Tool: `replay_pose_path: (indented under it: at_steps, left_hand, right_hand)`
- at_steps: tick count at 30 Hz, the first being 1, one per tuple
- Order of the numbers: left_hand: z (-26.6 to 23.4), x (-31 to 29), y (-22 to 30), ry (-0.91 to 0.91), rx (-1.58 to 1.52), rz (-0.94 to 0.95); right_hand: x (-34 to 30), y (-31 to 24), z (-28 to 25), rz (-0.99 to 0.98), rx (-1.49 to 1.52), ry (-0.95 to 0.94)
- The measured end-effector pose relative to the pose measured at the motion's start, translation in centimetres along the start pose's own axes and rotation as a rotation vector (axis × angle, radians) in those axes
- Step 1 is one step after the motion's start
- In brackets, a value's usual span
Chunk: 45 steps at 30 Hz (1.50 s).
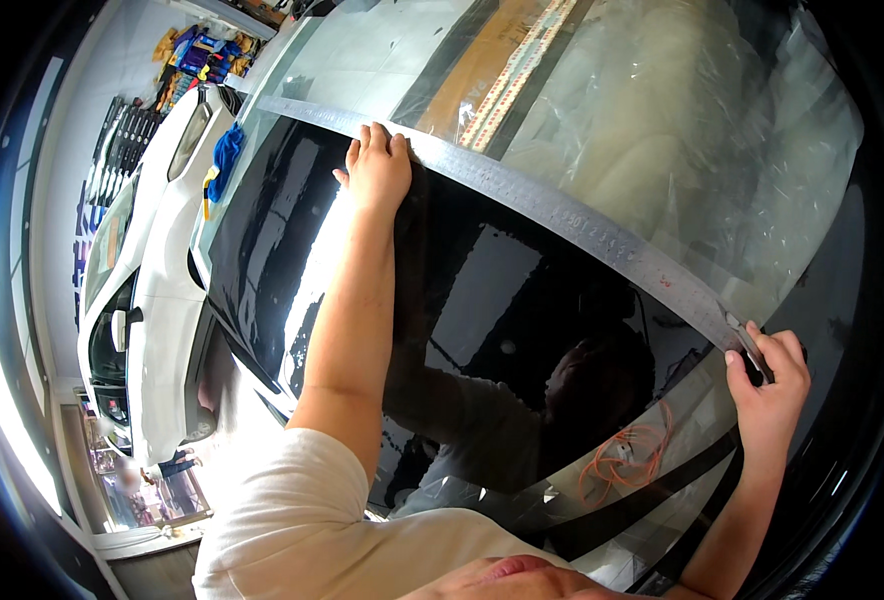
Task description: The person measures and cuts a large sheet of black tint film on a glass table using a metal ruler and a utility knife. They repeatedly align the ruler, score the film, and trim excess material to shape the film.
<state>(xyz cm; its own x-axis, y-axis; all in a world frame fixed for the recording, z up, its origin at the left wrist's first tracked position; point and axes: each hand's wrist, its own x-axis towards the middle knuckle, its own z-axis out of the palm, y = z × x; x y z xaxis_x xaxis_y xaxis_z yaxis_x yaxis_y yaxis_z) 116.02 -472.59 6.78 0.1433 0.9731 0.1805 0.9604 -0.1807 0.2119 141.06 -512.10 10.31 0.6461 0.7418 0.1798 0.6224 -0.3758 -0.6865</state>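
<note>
A long metal ruler lies slantwise across a dark, glossy sheet of film, along its far edge. My left hand rests on the ruler's left part, fingers spread and pressing down on it. At the ruler's right end, my right hand is closed around a slim cutter knife. The blade end of the knife points to the ruler's edge; the tip itself is too small to make out. My reflection shows in the dark film.
The film lies on a glass-topped table. Crumpled clear plastic, a brown cardboard strip and an orange cord show through or on the glass. A blue cloth hangs at the left edge. A white car stands beyond.
</note>
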Motion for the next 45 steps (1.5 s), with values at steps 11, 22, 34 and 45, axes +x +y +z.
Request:
replay_pose_path:
  at_steps: [11,22,34,45]
  left_hand:
    - [-0.3,0.0,0.4,0.033,-0.001,0.053]
    - [-1.5,2.3,-0.6,-0.176,-0.043,0.120]
    - [1.2,2.8,-3.1,0.017,0.008,0.163]
    - [0.5,2.9,-3.2,-0.050,-0.121,0.144]
  right_hand:
    - [0.2,-0.5,0.7,0.032,0.007,0.037]
    - [0.5,-0.4,1.4,0.105,-0.009,0.018]
    - [0.6,0.4,1.7,0.069,0.115,0.046]
    - [0.9,0.1,2.0,0.049,0.075,0.016]
